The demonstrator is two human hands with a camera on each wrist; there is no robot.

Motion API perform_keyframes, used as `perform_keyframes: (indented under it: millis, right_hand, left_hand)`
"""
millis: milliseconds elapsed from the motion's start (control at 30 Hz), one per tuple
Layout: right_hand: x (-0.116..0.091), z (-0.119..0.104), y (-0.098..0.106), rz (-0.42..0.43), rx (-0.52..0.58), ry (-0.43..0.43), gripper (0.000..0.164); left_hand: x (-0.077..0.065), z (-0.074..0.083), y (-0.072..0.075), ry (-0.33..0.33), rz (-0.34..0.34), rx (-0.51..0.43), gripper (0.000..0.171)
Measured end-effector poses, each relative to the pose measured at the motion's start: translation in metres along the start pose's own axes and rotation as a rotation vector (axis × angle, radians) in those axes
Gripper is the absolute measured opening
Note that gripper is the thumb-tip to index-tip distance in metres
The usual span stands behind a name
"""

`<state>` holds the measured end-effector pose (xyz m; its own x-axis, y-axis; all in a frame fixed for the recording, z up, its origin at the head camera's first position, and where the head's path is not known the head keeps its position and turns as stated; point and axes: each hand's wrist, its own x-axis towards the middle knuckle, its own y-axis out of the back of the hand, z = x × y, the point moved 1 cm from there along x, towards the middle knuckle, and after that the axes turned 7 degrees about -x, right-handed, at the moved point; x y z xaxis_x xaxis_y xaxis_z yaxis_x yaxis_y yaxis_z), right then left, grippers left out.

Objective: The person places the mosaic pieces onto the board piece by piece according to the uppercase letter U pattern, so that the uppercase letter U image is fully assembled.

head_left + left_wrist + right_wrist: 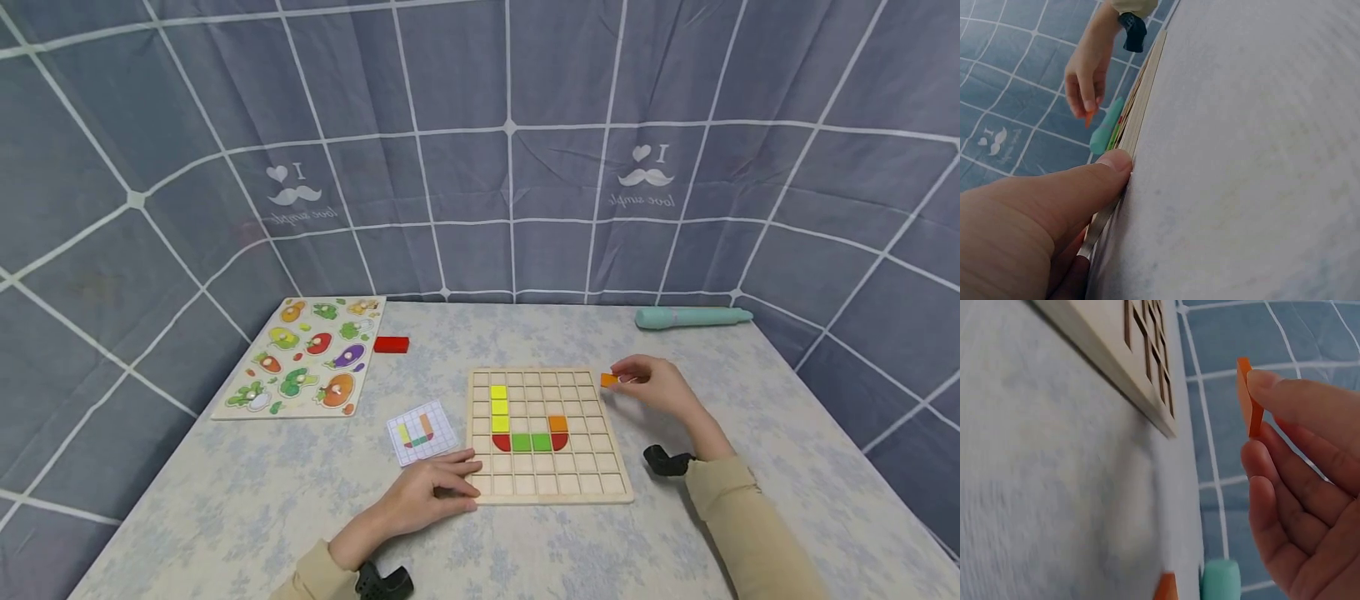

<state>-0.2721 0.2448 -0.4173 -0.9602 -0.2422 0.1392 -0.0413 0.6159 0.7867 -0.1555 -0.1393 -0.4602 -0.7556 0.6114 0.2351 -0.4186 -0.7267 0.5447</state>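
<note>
My right hand (656, 385) pinches an orange square tile (1250, 397) between thumb and fingers, just off the right edge of the wooden grid board (525, 492). At the board's near left corner, my left hand (423, 496) holds the edge, its thumb (1116, 161) against the side. On the grid stand a column of yellow squares (499, 408), green squares (531, 442) along the bottom, a red rounded piece (501, 442) at each end and one orange square (558, 424) on the right. A pattern card (422, 432) lies left of the board, drawn with a similar shape.
A vegetable puzzle board (307, 358) lies at the back left, a red block (392, 344) beside its right edge. At the back right rests a teal tube-shaped thing (690, 317). Another orange piece (1166, 587) shows low in the right wrist view. A tile-patterned curtain (465, 167) surrounds the table.
</note>
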Motion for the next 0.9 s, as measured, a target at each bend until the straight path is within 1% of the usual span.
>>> perform_keyframes:
  millis: [133, 333, 500, 733, 900]
  right_hand:
    - [0.008, -0.011, -0.014, -0.065, 0.008, 0.061, 0.032]
    - [0.013, -0.027, -0.030, -0.184, -0.002, 0.112, 0.029]
    - [0.015, -0.039, -0.039, -0.251, -0.007, 0.148, 0.024]
    - [0.019, -0.046, -0.045, -0.303, -0.009, 0.200, 0.025]
    - [0.021, -0.048, -0.052, -0.306, -0.035, 0.192, 0.025]
  left_hand:
    - [0.000, 0.000, 0.000, 0.003, 0.005, 0.008, 0.019]
    - [0.000, 0.000, 0.000, 0.003, 0.002, 0.017, 0.022]
    - [0.001, 0.001, 0.000, 0.014, 0.001, 0.011, 0.022]
    - [0.000, 0.000, 0.000, 0.004, 0.002, 0.018, 0.021]
    - [0.000, 0.000, -0.001, -0.015, 0.007, 0.027, 0.019]
